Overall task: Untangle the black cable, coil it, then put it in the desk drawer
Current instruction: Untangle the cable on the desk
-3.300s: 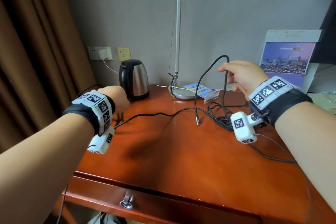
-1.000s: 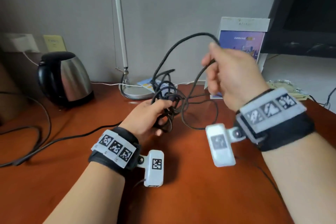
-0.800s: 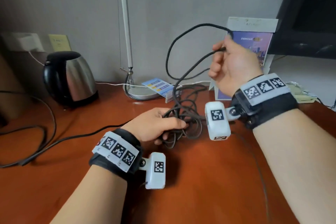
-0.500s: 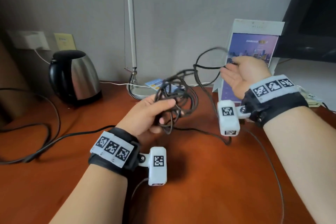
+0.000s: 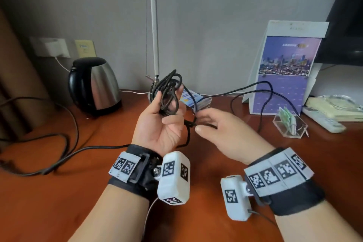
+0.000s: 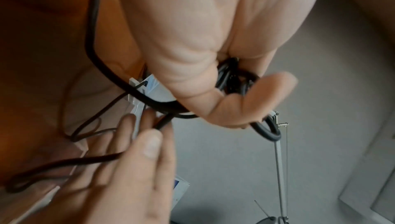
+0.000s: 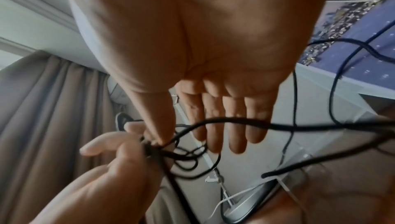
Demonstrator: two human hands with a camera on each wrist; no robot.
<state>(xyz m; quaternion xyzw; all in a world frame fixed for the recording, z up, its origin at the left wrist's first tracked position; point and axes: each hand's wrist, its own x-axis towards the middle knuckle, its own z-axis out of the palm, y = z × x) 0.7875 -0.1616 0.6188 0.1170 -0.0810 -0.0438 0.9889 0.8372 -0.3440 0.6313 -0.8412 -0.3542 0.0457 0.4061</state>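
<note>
Grey wall backs a reddish wooden bench (image 5: 59,192), where a black-and-steel kettle (image 5: 94,84) stands at the left, the thin pole of a desk lamp (image 5: 154,25) rises at the middle, and a purple city-view calendar (image 5: 284,72) leans at the right, with a clear plastic holder (image 5: 289,124) just in front of it. Above the bench the left hand (image 5: 159,125) is turned palm up with its fingers curled round a tangled bunch of the black cable (image 5: 169,92), the loops sticking up past the fingertips. From that bunch two strands run off to the right in front of the calendar and loop down toward the bench. The right hand (image 5: 222,129) sits just beside the left, back up, fingers nearly straight and spread a little; the right wrist view shows a strand crossing under those fingers while the thumb tip reaches into the knot at the left hand. Whether the thumb actually pinches a strand cannot be told. Another dark cord (image 5: 64,143) lies slack across the bench at the left, well apart from both hands.
</note>
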